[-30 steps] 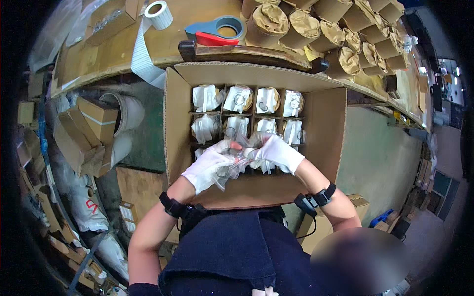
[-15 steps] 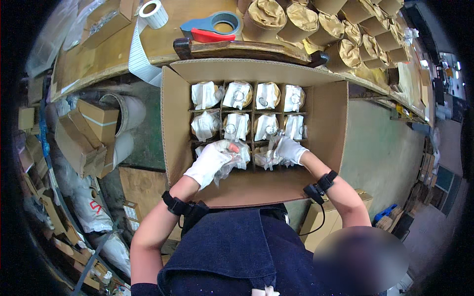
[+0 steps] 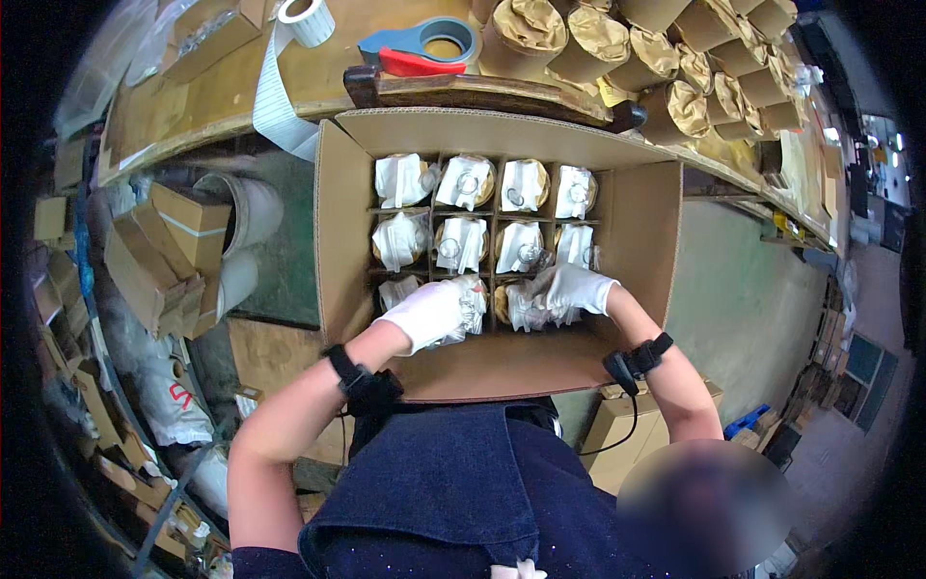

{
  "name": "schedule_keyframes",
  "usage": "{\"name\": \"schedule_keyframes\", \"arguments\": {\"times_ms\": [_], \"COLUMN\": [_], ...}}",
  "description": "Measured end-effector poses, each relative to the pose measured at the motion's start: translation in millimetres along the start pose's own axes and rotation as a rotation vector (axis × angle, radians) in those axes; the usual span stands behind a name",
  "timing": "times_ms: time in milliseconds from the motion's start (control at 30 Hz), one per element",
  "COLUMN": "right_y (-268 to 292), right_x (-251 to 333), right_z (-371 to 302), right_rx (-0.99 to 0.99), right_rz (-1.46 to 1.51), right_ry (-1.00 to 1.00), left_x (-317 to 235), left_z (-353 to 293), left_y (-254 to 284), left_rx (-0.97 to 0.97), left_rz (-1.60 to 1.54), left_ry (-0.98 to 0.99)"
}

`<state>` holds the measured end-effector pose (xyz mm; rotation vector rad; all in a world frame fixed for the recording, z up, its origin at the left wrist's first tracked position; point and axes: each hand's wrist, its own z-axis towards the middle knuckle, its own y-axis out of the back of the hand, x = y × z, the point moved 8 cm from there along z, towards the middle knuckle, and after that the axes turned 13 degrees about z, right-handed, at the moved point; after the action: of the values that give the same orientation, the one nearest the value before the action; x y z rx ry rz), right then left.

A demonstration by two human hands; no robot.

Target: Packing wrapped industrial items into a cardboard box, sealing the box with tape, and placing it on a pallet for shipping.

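Three rows of clear-bagged white packets (image 3: pixel 522 185) sit in an open corrugated carton (image 3: pixel 632 227), parted by cardboard dividers (image 3: pixel 496 232). Back and middle rows: four across, one packet per cell. Thin rings (image 3: pixel 468 183) show through several bags; tan round edges show beneath some packets.

Left hand (image 3: pixel 431 313), white glove, over the front row, second cell from left. Fingers curled down at a bagged packet (image 3: pixel 474 307), partly covered by the glove. Contact seems close; cannot tell whether the fingers are closed on it.

Right hand (image 3: pixel 573 291), white glove, over the right half of the same row. Fingers bunched narrow, tips down at another bagged packet (image 3: pixel 523 307). Cannot tell if the plastic is pinched or only touched. Fourth front cell mostly hidden under this hand.

Black straps on both wrists. Dark blue apron (image 3: pixel 424 473) just behind the carton's near wall.

Beyond the far wall: wooden workbench (image 3: pixel 198 101). On it, left to right: label roll (image 3: pixel 309 23) with its strip trailing over the edge, blue-grey tape dispenser (image 3: pixel 405 43) with red part, brown cylinders (image 3: pixel 529 48) topped with crumpled paper.
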<state>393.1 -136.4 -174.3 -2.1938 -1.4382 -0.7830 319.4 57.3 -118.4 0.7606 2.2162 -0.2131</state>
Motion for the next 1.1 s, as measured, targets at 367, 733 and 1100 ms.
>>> {"name": "schedule_keyframes", "arguments": {"times_ms": [367, 733, 1100], "right_y": [-16, -10, -24], "right_x": [16, 12, 64], "right_z": [1, 5, 6], "right_rx": [-0.011, -0.001, 0.053], "right_rz": [0.161, 0.169, 0.551], "right_ry": [-0.062, -0.016, 0.139], "left_x": [50, 32, 1], "left_z": [49, 40, 28], "left_y": [-2, 4, 7], "left_rx": [-0.065, -0.009, -0.123], "left_rz": [0.589, 0.677, -0.281], "left_ry": [0.100, 0.149, -0.071]}}
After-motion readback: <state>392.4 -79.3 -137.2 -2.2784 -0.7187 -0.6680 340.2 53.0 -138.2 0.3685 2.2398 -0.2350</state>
